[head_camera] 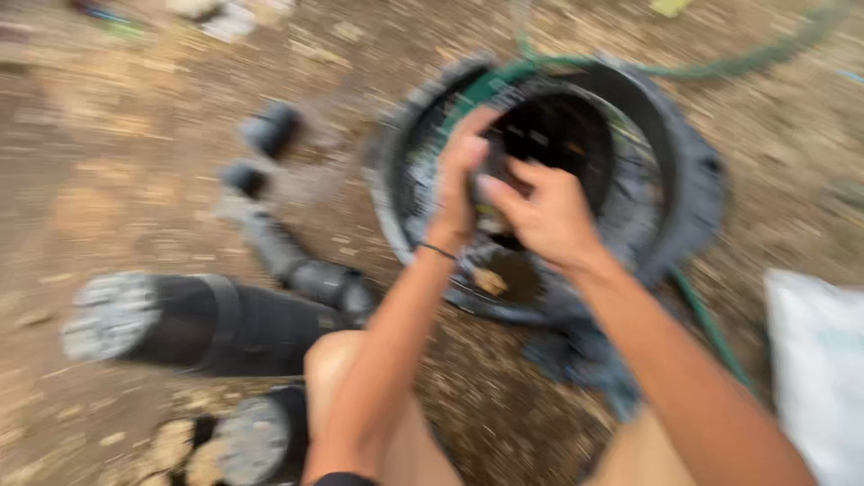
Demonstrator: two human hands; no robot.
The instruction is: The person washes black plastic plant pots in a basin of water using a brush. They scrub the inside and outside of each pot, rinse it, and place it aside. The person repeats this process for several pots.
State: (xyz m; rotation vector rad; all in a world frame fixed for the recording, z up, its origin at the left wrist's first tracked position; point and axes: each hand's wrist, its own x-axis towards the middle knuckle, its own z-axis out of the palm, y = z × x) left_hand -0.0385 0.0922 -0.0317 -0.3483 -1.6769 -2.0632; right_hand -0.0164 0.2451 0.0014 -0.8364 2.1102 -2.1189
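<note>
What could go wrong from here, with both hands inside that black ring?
1. Both hands, left hand and right hand, meet over a small dark object too blurred to identify; it might drop into the black ring.
2. The green hose runs beside the right arm and might snag.

Bare dirt ground (117, 153): round black basin (697, 171) at centre; black pipe pieces (270, 130) left of it; white bag (819, 360) right; green hose (720, 67) behind.

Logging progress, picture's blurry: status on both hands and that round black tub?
Left hand and right hand together inside round black plastic tub, grip on small dark object; blur hides detail. Green hose loops behind rim.
</note>
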